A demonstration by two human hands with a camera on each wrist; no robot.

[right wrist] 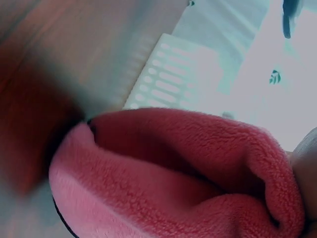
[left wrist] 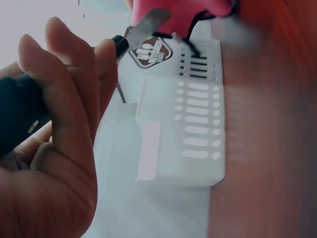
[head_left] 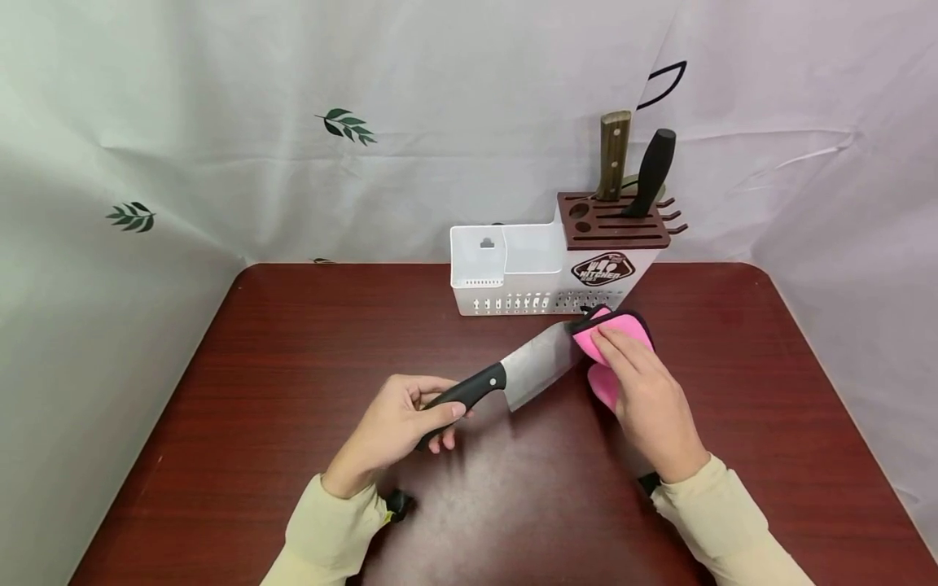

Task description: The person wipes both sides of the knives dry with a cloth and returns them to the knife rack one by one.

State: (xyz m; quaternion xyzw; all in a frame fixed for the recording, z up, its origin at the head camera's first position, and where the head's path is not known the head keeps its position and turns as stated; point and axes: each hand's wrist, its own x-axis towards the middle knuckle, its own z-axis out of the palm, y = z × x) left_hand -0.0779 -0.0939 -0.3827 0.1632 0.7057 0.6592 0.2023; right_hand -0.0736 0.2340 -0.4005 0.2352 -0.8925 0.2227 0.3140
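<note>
My left hand [head_left: 399, 419] grips the black handle of a cleaver [head_left: 541, 365] above the table, its broad blade slanting up to the right. Folded in my right hand [head_left: 648, 391] is a pink cloth [head_left: 619, 334] with black edging, and it covers the far end of the blade. In the left wrist view the curled fingers [left wrist: 69, 74] wrap the dark handle, with the cloth [left wrist: 185, 15] beyond. Fleecy folds of the cloth [right wrist: 173, 173] fill most of the right wrist view and hide the blade there.
Behind the hands stands a white knife holder [head_left: 513, 281] with a brown slotted top [head_left: 615, 232]. A wooden-handled knife [head_left: 614, 155] and a black-handled one [head_left: 655, 171] stick up from its slots. The dark red table [head_left: 293, 366] meets a white curtain [head_left: 440, 98] at the back.
</note>
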